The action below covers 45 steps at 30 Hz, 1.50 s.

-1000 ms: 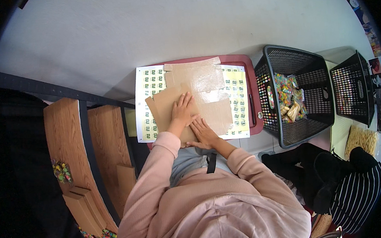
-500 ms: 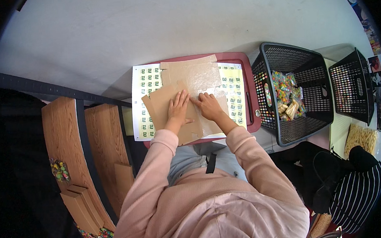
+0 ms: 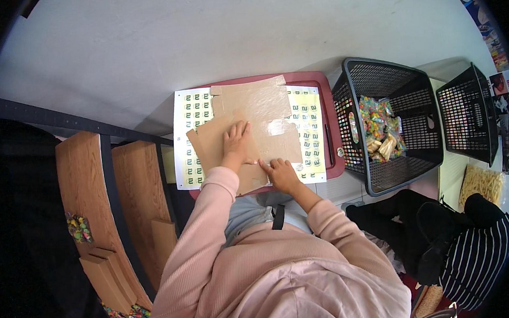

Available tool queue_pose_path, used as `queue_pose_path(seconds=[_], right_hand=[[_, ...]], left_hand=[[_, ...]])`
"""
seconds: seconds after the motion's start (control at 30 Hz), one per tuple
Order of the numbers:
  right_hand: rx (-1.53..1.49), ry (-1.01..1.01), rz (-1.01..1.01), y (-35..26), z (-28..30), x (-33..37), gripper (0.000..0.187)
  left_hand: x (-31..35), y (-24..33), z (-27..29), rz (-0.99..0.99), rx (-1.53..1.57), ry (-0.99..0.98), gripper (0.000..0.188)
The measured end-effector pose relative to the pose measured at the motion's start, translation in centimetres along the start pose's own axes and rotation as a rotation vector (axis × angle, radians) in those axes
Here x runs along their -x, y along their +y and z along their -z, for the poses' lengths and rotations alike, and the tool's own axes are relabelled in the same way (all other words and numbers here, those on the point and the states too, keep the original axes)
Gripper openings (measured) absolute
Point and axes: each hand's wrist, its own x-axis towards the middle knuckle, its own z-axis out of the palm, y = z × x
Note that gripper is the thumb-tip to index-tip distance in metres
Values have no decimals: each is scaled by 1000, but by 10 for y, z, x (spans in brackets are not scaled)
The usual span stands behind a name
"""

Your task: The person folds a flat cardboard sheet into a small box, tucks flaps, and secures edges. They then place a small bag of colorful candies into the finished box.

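A brown cardboard box blank [image 3: 251,101] lies unfolded before me, its left panel [image 3: 210,141] folded over and tilted across the rest. My left hand [image 3: 238,145] lies flat on that panel, fingers together and pointing away from me, thumb out to the right. Lower down and to the right, my right hand [image 3: 281,173] presses on the cardboard near the crease, its index finger pointing left and the other fingers slightly bent. Neither hand grips anything. Under the cardboard is a printed sheet [image 3: 311,106], white and yellow, on a dark red board [image 3: 333,136].
To the right stand a black plastic basket [image 3: 418,120] holding colourful packets and another black basket [image 3: 467,117]. A pack of pale sticks [image 3: 482,186] lies below them. Wooden shelves [image 3: 83,169] at left hold flat cardboard boxes [image 3: 107,279]. A person in striped clothing [image 3: 479,256] is at lower right.
My right hand has slid down along the crease toward me, fingers still on the cardboard. My left hand has stayed nearly in place on the folded panel.
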Motion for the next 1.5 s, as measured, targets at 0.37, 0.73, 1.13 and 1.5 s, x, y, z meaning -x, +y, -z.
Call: queue_pose_path(seconds=[0.37,0.73,1.13,1.5], right_hand=[[-43,-229,-149,-12,7,13,62],[-173,-135,-65,-3,8,28,72],[-312,7,12,-15,36,13,94],[-672,226,-21,5,24,2,49]], left_hand=[[0,-3,8,-57,-19,-41,127],[-5,-14,3,-135,189,26,122],[95,-53,-89,642,1074,674,69],[129,3,17,-164,1966,342,52]])
